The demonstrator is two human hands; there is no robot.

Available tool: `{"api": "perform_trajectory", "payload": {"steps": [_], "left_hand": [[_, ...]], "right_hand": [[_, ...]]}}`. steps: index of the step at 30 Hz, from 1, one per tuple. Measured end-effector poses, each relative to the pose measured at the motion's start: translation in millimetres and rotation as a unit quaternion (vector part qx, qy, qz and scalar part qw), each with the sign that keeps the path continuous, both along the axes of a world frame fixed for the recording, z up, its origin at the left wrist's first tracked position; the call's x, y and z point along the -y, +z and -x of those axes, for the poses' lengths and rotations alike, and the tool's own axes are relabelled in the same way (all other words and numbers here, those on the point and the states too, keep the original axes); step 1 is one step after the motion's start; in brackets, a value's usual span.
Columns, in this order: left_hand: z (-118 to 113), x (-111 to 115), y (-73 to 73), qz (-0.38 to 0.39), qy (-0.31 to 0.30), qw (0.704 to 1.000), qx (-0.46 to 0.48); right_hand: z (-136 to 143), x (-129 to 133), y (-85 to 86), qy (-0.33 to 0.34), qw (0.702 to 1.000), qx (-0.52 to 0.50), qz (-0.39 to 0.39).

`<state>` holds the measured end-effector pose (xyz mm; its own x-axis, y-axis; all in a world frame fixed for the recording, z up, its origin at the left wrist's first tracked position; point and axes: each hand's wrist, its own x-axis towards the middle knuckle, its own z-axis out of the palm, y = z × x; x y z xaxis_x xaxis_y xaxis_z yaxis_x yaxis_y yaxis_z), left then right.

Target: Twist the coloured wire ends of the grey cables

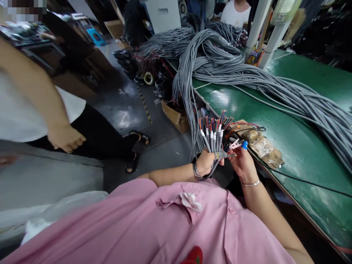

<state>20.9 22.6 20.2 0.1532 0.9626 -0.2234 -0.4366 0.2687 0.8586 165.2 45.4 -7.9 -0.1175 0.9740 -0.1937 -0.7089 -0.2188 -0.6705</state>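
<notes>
My left hand (205, 162), with a metal watch on the wrist, is wrapped round a bundle of grey cables (215, 141). Their upper ends have white bands and splayed coloured wires (220, 121). One grey cable end (220, 155) lies crosswise over the bundle, its thin coloured wires pointing right. Beside those wires is my right hand (243, 163), fingers drawn together, with a blue cover (244, 145) on one fingertip. A small pink and silver tool (234, 144) shows at the fingers; whether they grip it or the wires is unclear.
Long grey cables (211, 51) spread over the green table (291, 146) and hang off its edge. Near that edge lies a taped cardboard piece (261, 143). An open carton (176, 115) stands on the floor. At left is another person's arm and hand (64, 137).
</notes>
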Motion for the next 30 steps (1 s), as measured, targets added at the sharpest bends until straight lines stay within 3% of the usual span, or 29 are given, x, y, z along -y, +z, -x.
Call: {"api": "perform_trajectory", "payload": {"steps": [17, 23, 30], "left_hand": [[-5, -2, -13.8, 0.008, 0.013, 1.000, -0.013], [-4, 0, -13.6, 0.006, 0.008, 1.000, -0.019], [4, 10, -3.0, -0.027, 0.004, 0.999, -0.028]], "right_hand": [[9, -4, -2.4, -0.060, 0.996, -0.054, 0.026], [9, 0, 0.7, -0.042, 0.997, -0.062, 0.033], [2, 6, 2.8, 0.021, 0.998, -0.061, 0.027]]}}
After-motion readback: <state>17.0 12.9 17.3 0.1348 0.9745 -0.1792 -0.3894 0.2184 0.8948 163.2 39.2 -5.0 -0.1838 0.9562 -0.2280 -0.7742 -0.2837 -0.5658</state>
